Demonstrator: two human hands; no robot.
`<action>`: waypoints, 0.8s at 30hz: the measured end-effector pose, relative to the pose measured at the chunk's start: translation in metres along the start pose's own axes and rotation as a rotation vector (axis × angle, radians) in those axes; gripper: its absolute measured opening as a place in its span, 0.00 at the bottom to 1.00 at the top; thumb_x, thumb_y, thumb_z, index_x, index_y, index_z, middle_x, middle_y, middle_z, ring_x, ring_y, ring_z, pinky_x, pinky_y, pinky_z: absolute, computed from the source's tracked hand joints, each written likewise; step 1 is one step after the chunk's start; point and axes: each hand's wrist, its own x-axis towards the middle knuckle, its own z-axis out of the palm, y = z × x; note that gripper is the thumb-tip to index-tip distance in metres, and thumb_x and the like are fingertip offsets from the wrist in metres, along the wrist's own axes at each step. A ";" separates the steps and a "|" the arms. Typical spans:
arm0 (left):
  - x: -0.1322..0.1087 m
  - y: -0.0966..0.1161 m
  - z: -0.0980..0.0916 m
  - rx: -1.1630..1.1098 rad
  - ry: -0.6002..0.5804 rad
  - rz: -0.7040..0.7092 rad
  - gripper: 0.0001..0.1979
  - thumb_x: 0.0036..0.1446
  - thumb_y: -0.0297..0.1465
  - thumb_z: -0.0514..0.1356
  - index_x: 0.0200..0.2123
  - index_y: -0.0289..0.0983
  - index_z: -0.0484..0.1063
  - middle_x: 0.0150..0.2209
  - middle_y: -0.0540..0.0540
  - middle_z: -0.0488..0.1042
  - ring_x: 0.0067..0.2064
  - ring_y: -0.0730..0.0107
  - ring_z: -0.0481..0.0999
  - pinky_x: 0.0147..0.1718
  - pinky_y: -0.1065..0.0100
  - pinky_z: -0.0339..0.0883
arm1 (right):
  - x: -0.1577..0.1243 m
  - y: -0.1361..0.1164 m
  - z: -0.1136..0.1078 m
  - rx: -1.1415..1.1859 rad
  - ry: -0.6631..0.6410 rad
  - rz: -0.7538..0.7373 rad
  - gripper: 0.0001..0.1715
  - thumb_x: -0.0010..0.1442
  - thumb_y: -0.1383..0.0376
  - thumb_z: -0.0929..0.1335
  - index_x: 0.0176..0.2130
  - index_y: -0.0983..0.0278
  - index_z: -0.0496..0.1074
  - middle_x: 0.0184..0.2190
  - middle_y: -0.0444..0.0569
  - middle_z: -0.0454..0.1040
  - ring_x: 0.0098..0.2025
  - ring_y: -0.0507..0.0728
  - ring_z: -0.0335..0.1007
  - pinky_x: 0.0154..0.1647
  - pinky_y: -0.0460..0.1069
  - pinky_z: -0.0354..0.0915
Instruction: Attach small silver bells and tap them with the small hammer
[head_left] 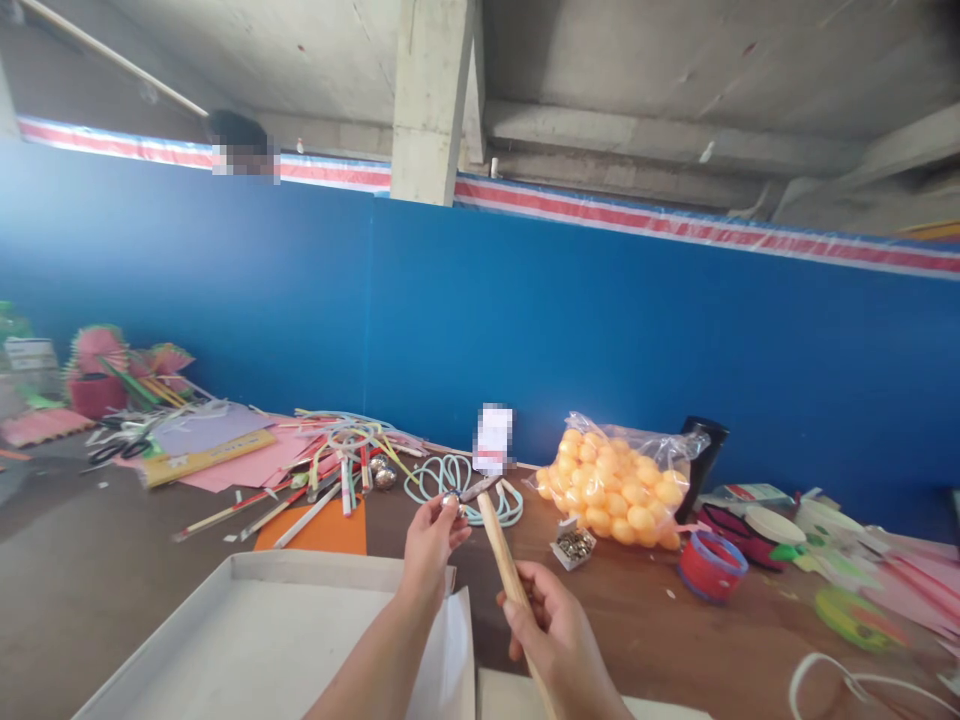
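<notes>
My right hand (556, 630) is closed round the wooden handle of a small hammer (501, 555), whose metal head (478, 488) points up and left. My left hand (431, 540) pinches a small shiny metal piece (449, 499) right beside the hammer head, and I cannot make out what the piece is. Both hands are raised above the brown table (90, 580), just past a shallow white box lid (270, 640).
A clear bag of orange balls (619, 490) lies behind the hands, with a small box of metal bits (574, 545) in front of it. Mint-green rings (450, 478), straws, pink and orange paper and scissors (120, 450) lie to the left. Red tape rolls (711, 565) are at right. Blue wall behind.
</notes>
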 end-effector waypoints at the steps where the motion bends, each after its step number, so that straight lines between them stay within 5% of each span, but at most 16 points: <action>1: 0.000 0.000 0.000 0.006 0.005 0.008 0.16 0.48 0.33 0.63 0.39 0.32 0.67 0.33 0.42 0.72 0.29 0.74 0.74 0.30 0.68 0.71 | 0.000 0.001 0.000 0.001 0.013 -0.008 0.20 0.53 0.57 0.66 0.43 0.65 0.65 0.31 0.49 0.71 0.20 0.49 0.65 0.20 0.44 0.60; 24: -0.002 0.002 0.001 0.025 0.057 0.041 0.17 0.47 0.33 0.64 0.40 0.33 0.68 0.35 0.43 0.72 0.29 0.73 0.74 0.30 0.67 0.72 | 0.000 -0.005 -0.002 0.006 0.036 0.001 0.20 0.53 0.57 0.66 0.43 0.65 0.65 0.29 0.47 0.70 0.20 0.50 0.66 0.20 0.44 0.60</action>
